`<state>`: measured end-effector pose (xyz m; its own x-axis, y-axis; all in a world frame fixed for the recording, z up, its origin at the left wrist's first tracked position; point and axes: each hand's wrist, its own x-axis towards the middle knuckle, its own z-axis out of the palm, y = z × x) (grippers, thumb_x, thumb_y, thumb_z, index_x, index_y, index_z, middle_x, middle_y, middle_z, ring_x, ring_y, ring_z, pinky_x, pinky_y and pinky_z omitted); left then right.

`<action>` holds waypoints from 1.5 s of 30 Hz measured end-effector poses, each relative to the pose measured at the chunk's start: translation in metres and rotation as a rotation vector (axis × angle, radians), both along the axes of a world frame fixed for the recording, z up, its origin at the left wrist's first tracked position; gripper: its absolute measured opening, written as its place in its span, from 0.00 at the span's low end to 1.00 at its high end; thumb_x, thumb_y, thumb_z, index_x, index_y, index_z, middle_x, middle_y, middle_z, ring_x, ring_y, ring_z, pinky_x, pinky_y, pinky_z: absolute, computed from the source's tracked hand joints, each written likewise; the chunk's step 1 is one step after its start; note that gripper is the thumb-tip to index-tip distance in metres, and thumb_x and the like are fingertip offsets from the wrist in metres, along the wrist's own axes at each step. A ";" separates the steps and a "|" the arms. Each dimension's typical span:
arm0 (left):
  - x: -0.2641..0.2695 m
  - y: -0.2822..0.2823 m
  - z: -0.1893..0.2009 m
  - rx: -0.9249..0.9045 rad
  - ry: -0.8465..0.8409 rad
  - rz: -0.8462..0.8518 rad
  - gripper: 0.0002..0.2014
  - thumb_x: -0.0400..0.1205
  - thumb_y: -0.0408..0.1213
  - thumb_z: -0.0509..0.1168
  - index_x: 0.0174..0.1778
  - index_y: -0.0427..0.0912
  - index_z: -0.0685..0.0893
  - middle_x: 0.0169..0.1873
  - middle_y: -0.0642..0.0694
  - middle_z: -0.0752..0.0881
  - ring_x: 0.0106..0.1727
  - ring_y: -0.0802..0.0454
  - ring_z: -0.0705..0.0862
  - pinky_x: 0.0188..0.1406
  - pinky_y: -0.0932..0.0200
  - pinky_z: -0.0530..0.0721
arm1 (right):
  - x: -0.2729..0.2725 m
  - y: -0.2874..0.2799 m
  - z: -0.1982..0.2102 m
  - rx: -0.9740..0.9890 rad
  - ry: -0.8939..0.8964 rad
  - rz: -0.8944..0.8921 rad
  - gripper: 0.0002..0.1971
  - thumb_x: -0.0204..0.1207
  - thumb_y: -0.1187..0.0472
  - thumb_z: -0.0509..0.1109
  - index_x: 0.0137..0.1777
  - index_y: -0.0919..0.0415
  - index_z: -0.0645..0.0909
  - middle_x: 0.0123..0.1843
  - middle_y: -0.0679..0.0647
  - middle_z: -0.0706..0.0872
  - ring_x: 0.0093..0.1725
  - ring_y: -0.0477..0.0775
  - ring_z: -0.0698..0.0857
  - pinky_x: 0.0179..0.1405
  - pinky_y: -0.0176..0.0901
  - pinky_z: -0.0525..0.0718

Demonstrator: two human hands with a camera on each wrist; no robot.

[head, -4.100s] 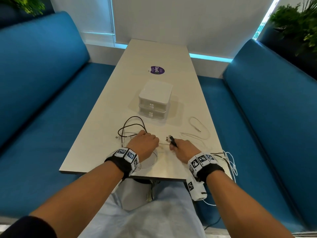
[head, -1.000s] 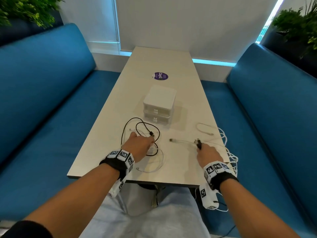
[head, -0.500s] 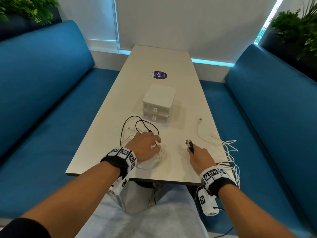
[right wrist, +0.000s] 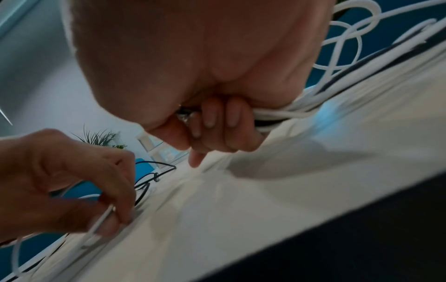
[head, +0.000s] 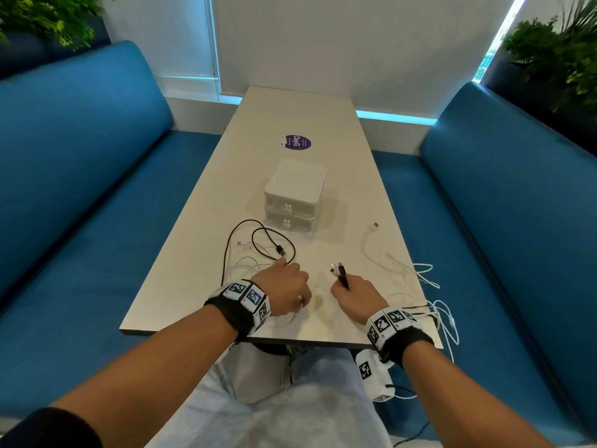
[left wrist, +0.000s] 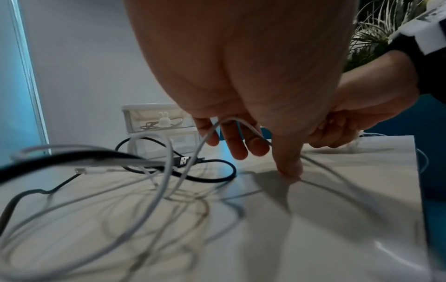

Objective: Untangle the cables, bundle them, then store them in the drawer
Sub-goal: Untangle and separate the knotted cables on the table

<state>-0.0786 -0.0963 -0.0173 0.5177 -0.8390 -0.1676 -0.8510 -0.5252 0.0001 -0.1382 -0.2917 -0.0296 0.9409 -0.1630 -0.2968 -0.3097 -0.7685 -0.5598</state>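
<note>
A black cable (head: pixel 258 240) loops on the table in front of the white two-drawer box (head: pixel 294 195), tangled with thin white cable (head: pixel 242 263). My left hand (head: pixel 287 286) sits at the near edge of this tangle and pinches a white cable (left wrist: pixel 210 131) between thumb and finger. My right hand (head: pixel 352 295) is close beside it, fingers curled round a bunch of black and white cables (right wrist: pixel 277 116). Their plug ends (head: pixel 337 271) stick out in front of the fist. Another white cable (head: pixel 366 250) trails from it across the table's right side.
White cable loops (head: pixel 442 318) hang over the table's right edge (head: pixel 420 286) above the blue bench (head: pixel 484 253). A purple sticker (head: pixel 298 142) lies beyond the drawer box, whose drawers are closed. Another blue bench (head: pixel 97 221) runs along the left.
My right hand has moved left, close to the left hand, dragging the plug ends and trailing cables with it. The left hand stays on the tangle.
</note>
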 end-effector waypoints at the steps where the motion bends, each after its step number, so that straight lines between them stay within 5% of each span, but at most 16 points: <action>1: 0.001 0.001 0.000 0.002 -0.001 0.010 0.10 0.84 0.44 0.63 0.53 0.54 0.89 0.44 0.51 0.79 0.52 0.48 0.74 0.50 0.52 0.61 | 0.000 0.001 -0.001 0.014 0.027 0.012 0.14 0.82 0.53 0.59 0.48 0.59 0.82 0.43 0.58 0.87 0.43 0.60 0.85 0.40 0.50 0.78; 4: 0.003 0.007 -0.002 -0.024 -0.074 0.083 0.15 0.87 0.48 0.57 0.52 0.48 0.88 0.48 0.47 0.81 0.55 0.45 0.76 0.55 0.49 0.65 | 0.000 0.002 -0.004 0.076 0.048 0.041 0.15 0.85 0.53 0.57 0.51 0.56 0.85 0.47 0.55 0.88 0.47 0.57 0.85 0.46 0.47 0.79; 8: 0.004 0.014 -0.004 -0.006 -0.148 0.276 0.17 0.89 0.44 0.53 0.56 0.42 0.87 0.59 0.43 0.81 0.61 0.42 0.77 0.66 0.44 0.69 | -0.001 0.004 -0.007 0.210 0.018 -0.033 0.15 0.86 0.59 0.53 0.49 0.59 0.81 0.33 0.53 0.85 0.28 0.52 0.86 0.36 0.47 0.85; 10: 0.004 0.016 -0.005 -0.006 -0.132 0.325 0.15 0.88 0.41 0.53 0.57 0.42 0.84 0.61 0.41 0.81 0.61 0.41 0.78 0.67 0.42 0.68 | 0.000 0.005 -0.006 0.244 -0.018 -0.078 0.15 0.87 0.59 0.52 0.50 0.60 0.80 0.34 0.53 0.84 0.29 0.53 0.86 0.36 0.49 0.85; 15: -0.004 0.008 -0.005 -0.072 -0.035 0.352 0.11 0.88 0.39 0.50 0.44 0.45 0.75 0.37 0.48 0.83 0.40 0.45 0.81 0.67 0.43 0.66 | 0.007 0.007 -0.003 0.197 -0.137 -0.104 0.14 0.88 0.55 0.55 0.47 0.53 0.82 0.42 0.52 0.83 0.47 0.57 0.83 0.50 0.48 0.79; 21: -0.017 -0.008 -0.003 -0.074 -0.017 0.268 0.15 0.90 0.44 0.49 0.41 0.45 0.73 0.33 0.48 0.82 0.33 0.46 0.75 0.60 0.46 0.63 | 0.017 0.018 -0.002 0.394 -0.174 -0.137 0.11 0.86 0.55 0.58 0.50 0.58 0.81 0.39 0.48 0.80 0.40 0.52 0.78 0.43 0.46 0.73; 26: -0.023 -0.011 -0.012 -0.098 -0.026 0.232 0.13 0.89 0.44 0.51 0.40 0.47 0.73 0.36 0.47 0.87 0.35 0.45 0.76 0.59 0.45 0.63 | 0.019 0.023 -0.015 0.541 -0.108 -0.095 0.11 0.88 0.55 0.56 0.53 0.52 0.80 0.37 0.47 0.77 0.32 0.45 0.74 0.35 0.38 0.69; 34: -0.020 -0.009 -0.014 -0.031 -0.066 0.193 0.10 0.88 0.42 0.51 0.49 0.47 0.78 0.35 0.49 0.84 0.35 0.45 0.78 0.58 0.44 0.64 | 0.014 0.027 -0.006 0.299 -0.171 0.062 0.16 0.85 0.46 0.62 0.43 0.56 0.78 0.38 0.49 0.81 0.39 0.50 0.79 0.44 0.47 0.75; 37: -0.016 0.000 -0.013 -0.032 -0.064 0.204 0.08 0.90 0.42 0.54 0.52 0.46 0.78 0.40 0.48 0.87 0.40 0.43 0.84 0.58 0.46 0.68 | 0.016 0.027 -0.004 0.084 -0.155 0.095 0.15 0.88 0.47 0.56 0.52 0.56 0.78 0.45 0.55 0.86 0.46 0.58 0.83 0.44 0.47 0.73; 41: -0.012 0.020 -0.004 -0.013 0.014 0.304 0.11 0.84 0.26 0.54 0.58 0.43 0.77 0.47 0.44 0.88 0.47 0.40 0.84 0.65 0.48 0.68 | 0.013 0.007 0.001 0.096 -0.135 -0.143 0.21 0.90 0.47 0.52 0.61 0.62 0.80 0.52 0.59 0.85 0.56 0.64 0.84 0.48 0.46 0.72; 45: -0.013 0.023 -0.008 0.049 0.019 0.273 0.11 0.83 0.26 0.53 0.55 0.42 0.76 0.43 0.42 0.87 0.40 0.40 0.79 0.64 0.47 0.69 | 0.010 0.004 0.004 0.175 -0.147 -0.124 0.21 0.89 0.45 0.51 0.47 0.57 0.78 0.44 0.56 0.85 0.45 0.60 0.84 0.45 0.49 0.79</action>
